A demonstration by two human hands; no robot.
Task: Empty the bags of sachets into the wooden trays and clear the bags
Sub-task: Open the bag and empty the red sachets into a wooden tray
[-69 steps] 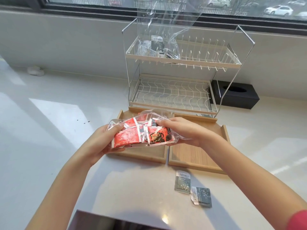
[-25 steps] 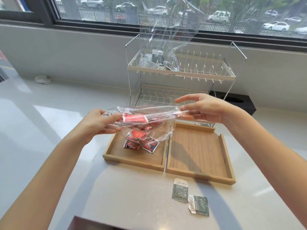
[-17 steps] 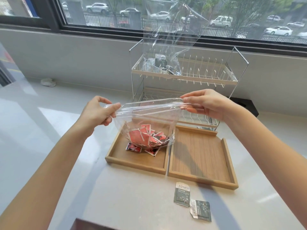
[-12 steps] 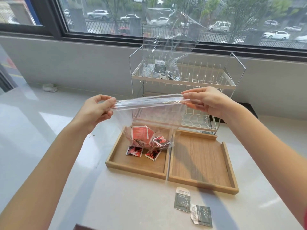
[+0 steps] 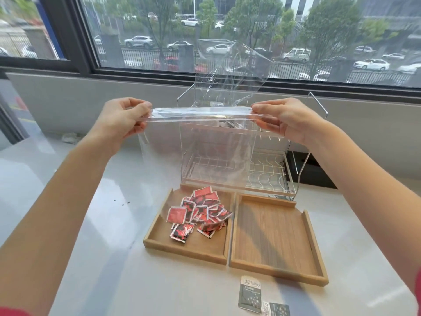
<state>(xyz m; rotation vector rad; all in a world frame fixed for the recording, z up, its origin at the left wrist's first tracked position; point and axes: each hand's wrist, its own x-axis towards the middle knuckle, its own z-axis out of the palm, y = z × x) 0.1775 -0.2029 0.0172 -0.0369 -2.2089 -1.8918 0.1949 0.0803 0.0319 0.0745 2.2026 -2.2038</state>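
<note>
My left hand (image 5: 124,124) and right hand (image 5: 281,120) pinch the bag (image 5: 200,144), now empty, stretched above the left tray (image 5: 182,249), where the red sachets (image 5: 198,212) lie. Right tray (image 5: 276,233) bare; another bag (image 5: 230,65) (on the rack (image 5: 268,172)) remains.

On the white glossy countertop (image 5: 95,258), below the fingers, are set two wooden trays (image 5: 185,248) (image 5: 276,273), a wire dish rack (image 5: 268,172) and two grey sachets (image 5: 249,297) (image 5: 276,310).
</note>
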